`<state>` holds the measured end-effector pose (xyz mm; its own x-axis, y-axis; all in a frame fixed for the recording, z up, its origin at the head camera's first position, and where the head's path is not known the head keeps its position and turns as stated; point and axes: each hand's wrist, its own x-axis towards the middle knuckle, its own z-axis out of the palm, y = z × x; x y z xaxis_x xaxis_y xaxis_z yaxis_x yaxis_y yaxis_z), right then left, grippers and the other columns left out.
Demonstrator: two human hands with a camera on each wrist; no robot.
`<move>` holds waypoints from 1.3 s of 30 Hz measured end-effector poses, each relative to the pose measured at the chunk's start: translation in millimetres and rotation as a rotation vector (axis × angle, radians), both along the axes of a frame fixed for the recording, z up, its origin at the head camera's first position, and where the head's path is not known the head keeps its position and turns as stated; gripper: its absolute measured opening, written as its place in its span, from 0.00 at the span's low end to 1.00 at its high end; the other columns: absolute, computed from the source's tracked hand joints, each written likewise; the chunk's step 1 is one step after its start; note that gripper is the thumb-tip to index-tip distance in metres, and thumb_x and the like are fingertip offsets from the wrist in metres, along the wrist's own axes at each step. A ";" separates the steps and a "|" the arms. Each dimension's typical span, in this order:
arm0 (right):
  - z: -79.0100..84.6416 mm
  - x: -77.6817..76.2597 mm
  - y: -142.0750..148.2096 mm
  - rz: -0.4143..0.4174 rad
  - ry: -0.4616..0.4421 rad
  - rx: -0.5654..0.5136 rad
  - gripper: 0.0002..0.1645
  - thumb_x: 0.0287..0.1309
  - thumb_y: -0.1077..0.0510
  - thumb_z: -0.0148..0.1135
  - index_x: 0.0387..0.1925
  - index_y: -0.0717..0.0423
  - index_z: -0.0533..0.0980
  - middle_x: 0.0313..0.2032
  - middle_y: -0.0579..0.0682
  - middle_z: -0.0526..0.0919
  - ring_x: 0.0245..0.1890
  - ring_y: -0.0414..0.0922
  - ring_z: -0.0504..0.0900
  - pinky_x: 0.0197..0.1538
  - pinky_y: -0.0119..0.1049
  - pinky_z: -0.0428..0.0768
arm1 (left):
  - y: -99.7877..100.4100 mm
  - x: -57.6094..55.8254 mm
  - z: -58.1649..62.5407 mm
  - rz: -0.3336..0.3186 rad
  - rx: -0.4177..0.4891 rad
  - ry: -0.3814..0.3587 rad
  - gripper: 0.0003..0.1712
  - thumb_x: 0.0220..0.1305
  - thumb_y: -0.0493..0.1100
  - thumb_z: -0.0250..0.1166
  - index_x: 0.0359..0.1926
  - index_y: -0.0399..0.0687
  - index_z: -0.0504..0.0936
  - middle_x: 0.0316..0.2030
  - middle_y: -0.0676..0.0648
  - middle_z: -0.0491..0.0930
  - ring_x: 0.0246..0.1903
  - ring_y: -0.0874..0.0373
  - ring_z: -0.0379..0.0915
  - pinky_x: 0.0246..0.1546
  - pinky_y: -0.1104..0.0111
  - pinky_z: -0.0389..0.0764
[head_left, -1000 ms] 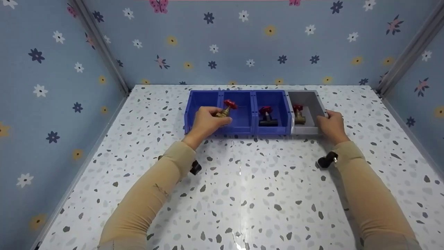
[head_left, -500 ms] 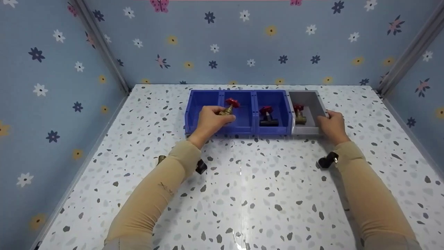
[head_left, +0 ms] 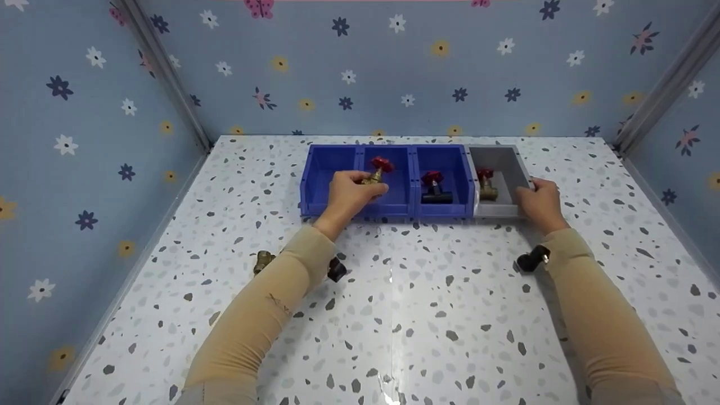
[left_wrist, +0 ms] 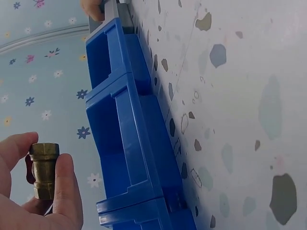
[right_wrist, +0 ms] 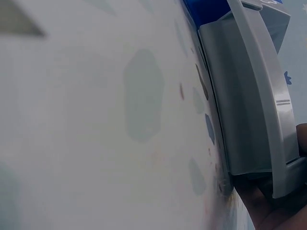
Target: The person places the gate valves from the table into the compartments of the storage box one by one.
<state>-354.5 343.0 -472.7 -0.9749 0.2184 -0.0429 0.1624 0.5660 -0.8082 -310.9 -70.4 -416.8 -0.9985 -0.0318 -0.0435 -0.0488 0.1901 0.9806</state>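
In the head view my left hand [head_left: 351, 194] pinches a brass valve with a red handwheel [head_left: 382, 164], above the second blue bin [head_left: 396, 194] from the left. The left wrist view shows the valve's brass body [left_wrist: 44, 170] between thumb and fingers, apart from the bins. My right hand [head_left: 541, 203] grips the right wall of the grey bin [head_left: 503, 163] at the end of the row. In that bin lies a brass valve with a red handwheel [head_left: 487, 191]. A black valve, also with a red handwheel [head_left: 436, 197], lies in the third blue bin [head_left: 450, 157].
The leftmost blue bin [head_left: 332, 157] stands partly behind my left hand. A brass fitting [head_left: 263, 260] lies on the speckled table [head_left: 405, 315], partly covered by my left sleeve. Flowered wall panels [head_left: 371, 67] enclose the back and sides.
My left hand has moved slightly right with the valve, further over the second blue bin. More of the brass fitting by the left sleeve has come into view. My right hand stays on the grey bin.
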 end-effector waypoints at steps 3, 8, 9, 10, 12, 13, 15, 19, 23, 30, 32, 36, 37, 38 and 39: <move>0.1 -0.6 0.5 0.003 -0.006 -0.002 0.33 0.74 0.59 0.49 0.73 0.71 0.72 0.69 0.68 0.80 0.65 0.58 0.80 0.71 0.53 0.79 | 2.5 -0.5 -1.1 0.003 0.030 0.000 0.21 0.63 0.38 0.80 0.55 0.34 0.90 0.48 0.37 0.91 0.41 0.53 0.91 0.48 0.62 0.93; 0.5 0.7 0.4 0.013 0.003 -0.009 0.33 0.74 0.59 0.49 0.74 0.71 0.72 0.69 0.69 0.80 0.66 0.58 0.80 0.72 0.53 0.79 | 7.8 -0.7 -2.7 0.012 0.074 0.007 0.23 0.62 0.37 0.79 0.56 0.32 0.89 0.49 0.35 0.90 0.42 0.51 0.92 0.51 0.58 0.93; 0.4 0.9 0.4 0.014 0.005 -0.013 0.33 0.74 0.59 0.48 0.74 0.71 0.72 0.69 0.69 0.80 0.67 0.59 0.80 0.73 0.54 0.78 | 8.8 -0.5 -2.9 0.015 0.077 0.010 0.23 0.62 0.37 0.79 0.57 0.32 0.89 0.49 0.35 0.90 0.42 0.51 0.91 0.52 0.58 0.93; 0.2 0.9 0.5 0.015 0.006 -0.014 0.33 0.74 0.59 0.48 0.74 0.71 0.72 0.69 0.69 0.79 0.67 0.59 0.80 0.73 0.54 0.78 | 9.8 -0.4 -3.2 0.020 0.080 0.012 0.23 0.62 0.37 0.79 0.57 0.32 0.89 0.48 0.35 0.90 0.41 0.51 0.91 0.52 0.58 0.93; 0.2 1.1 0.2 0.016 0.009 -0.015 0.33 0.74 0.59 0.49 0.74 0.70 0.72 0.70 0.69 0.79 0.67 0.59 0.80 0.73 0.54 0.78 | 12.1 -0.3 -3.6 0.028 0.084 0.015 0.23 0.61 0.37 0.79 0.56 0.32 0.89 0.49 0.35 0.90 0.41 0.52 0.91 0.51 0.58 0.93; 0.1 1.1 0.2 0.017 0.012 -0.016 0.33 0.74 0.59 0.49 0.74 0.70 0.72 0.70 0.69 0.79 0.67 0.59 0.80 0.73 0.54 0.78 | 13.2 -0.4 -3.9 0.031 0.085 0.017 0.23 0.61 0.37 0.79 0.56 0.32 0.89 0.49 0.35 0.90 0.41 0.52 0.91 0.51 0.59 0.93; -0.5 0.7 0.6 0.020 0.017 -0.011 0.33 0.73 0.59 0.49 0.74 0.70 0.72 0.70 0.69 0.79 0.67 0.58 0.80 0.73 0.54 0.79 | 15.1 -0.6 -4.2 0.040 0.087 0.018 0.23 0.62 0.37 0.79 0.56 0.32 0.89 0.49 0.36 0.90 0.42 0.52 0.91 0.51 0.59 0.93; -1.2 0.4 1.0 0.017 0.019 -0.007 0.33 0.74 0.59 0.49 0.74 0.68 0.73 0.69 0.68 0.80 0.64 0.54 0.81 0.67 0.46 0.81 | 18.9 -1.6 -4.1 0.055 0.112 0.010 0.24 0.62 0.37 0.80 0.57 0.31 0.88 0.49 0.36 0.91 0.43 0.51 0.91 0.52 0.60 0.93; -0.9 0.9 0.4 0.008 0.007 -0.019 0.33 0.75 0.58 0.50 0.76 0.66 0.72 0.69 0.67 0.80 0.64 0.53 0.81 0.64 0.43 0.81 | 22.6 -3.1 -3.3 0.068 0.125 -0.003 0.23 0.62 0.37 0.80 0.56 0.31 0.88 0.48 0.37 0.91 0.44 0.51 0.92 0.50 0.63 0.93; -1.3 -0.2 0.0 0.015 0.015 -0.024 0.33 0.75 0.59 0.49 0.76 0.67 0.71 0.71 0.67 0.79 0.68 0.58 0.80 0.72 0.53 0.79 | 28.4 -5.4 -4.0 0.094 0.138 -0.012 0.22 0.62 0.36 0.80 0.55 0.31 0.89 0.48 0.37 0.91 0.43 0.52 0.91 0.47 0.67 0.92; -1.6 0.2 -0.6 0.013 0.022 -0.024 0.33 0.73 0.60 0.50 0.75 0.68 0.72 0.70 0.67 0.80 0.67 0.57 0.80 0.73 0.53 0.79 | 29.7 -5.5 -4.5 0.100 0.140 -0.006 0.22 0.62 0.36 0.80 0.55 0.31 0.89 0.48 0.37 0.91 0.43 0.52 0.92 0.47 0.67 0.92; -1.3 -0.8 0.5 0.011 0.013 -0.012 0.33 0.73 0.59 0.50 0.75 0.69 0.72 0.70 0.68 0.79 0.67 0.58 0.80 0.73 0.54 0.79 | 32.3 -6.2 -5.1 0.113 0.115 0.003 0.21 0.62 0.37 0.81 0.54 0.32 0.90 0.47 0.37 0.92 0.41 0.53 0.91 0.46 0.66 0.92; -1.4 -1.0 0.5 0.010 0.011 -0.012 0.33 0.74 0.59 0.50 0.75 0.69 0.72 0.70 0.68 0.79 0.67 0.58 0.80 0.73 0.54 0.79 | 33.0 -6.7 -5.3 0.117 0.109 0.003 0.20 0.62 0.38 0.81 0.53 0.33 0.90 0.47 0.38 0.92 0.41 0.53 0.91 0.46 0.66 0.92; -1.6 -1.2 0.6 0.010 0.011 -0.008 0.33 0.74 0.59 0.50 0.75 0.69 0.72 0.70 0.68 0.79 0.67 0.58 0.80 0.73 0.54 0.79 | 33.6 -6.9 -5.3 0.119 0.102 0.000 0.20 0.62 0.38 0.81 0.53 0.33 0.90 0.47 0.38 0.92 0.41 0.53 0.91 0.46 0.66 0.92; -1.9 -1.4 0.9 0.009 0.013 -0.004 0.33 0.74 0.59 0.50 0.74 0.69 0.72 0.70 0.68 0.79 0.66 0.58 0.80 0.72 0.54 0.80 | 34.4 -7.3 -5.3 0.121 0.099 -0.002 0.20 0.62 0.38 0.81 0.53 0.34 0.90 0.47 0.38 0.92 0.41 0.53 0.91 0.46 0.66 0.92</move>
